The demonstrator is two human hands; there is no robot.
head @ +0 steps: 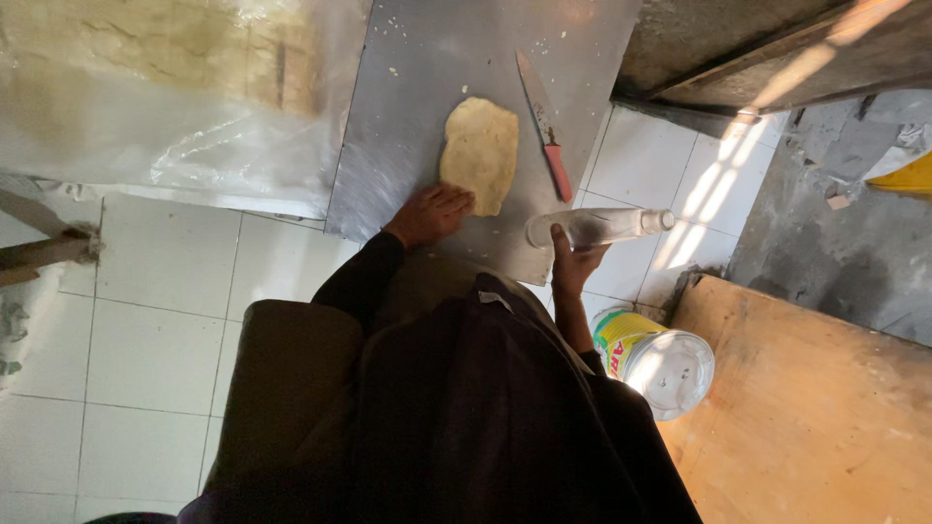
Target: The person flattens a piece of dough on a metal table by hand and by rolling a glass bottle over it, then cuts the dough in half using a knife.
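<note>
- left hand (429, 214), fingers spread flat, presses the near edge of the flattened dough (480, 153) at frame centre
- right hand (573, 262) grips a clear glass bottle (599, 227) lying sideways
- red-handled knife (544, 125) lies just right of the dough on the metal sheet (408, 107)

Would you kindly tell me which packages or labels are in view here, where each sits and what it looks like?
Tub: on the wooden board at lower right, round, yellow-green label with red print, clear lid.
Plastic wrapping: upper left beside the metal sheet, clear film over a pale block.
</note>
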